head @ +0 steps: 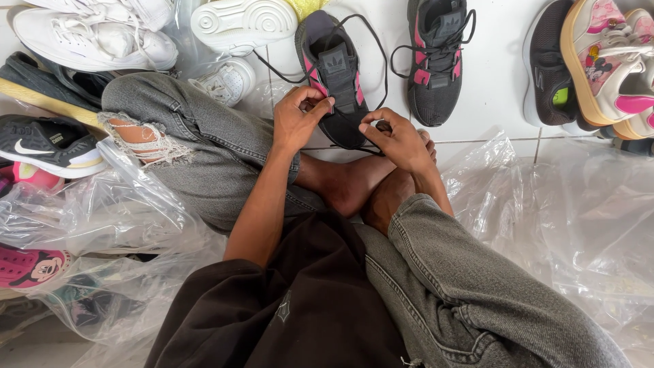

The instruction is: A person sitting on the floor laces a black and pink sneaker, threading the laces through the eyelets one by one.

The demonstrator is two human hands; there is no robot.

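A black sneaker with pink accents [335, 71] lies on the white tile floor in front of my crossed legs, toe pointing toward me. My left hand [296, 119] pinches its black lace [364, 31] at the left side of the shoe's eyelets. My right hand [395, 140] grips the lace at the shoe's toe end. Loose lace loops run up past the tongue. Its matching sneaker [436, 58] stands apart to the right, untouched.
White sneakers [95, 34] and a white sole [242, 24] lie at the upper left, a black shoe [48, 143] at the left. Colourful cartoon-print shoes [606, 61] sit at the upper right. Clear plastic bags [565, 211] spread on both sides of my legs.
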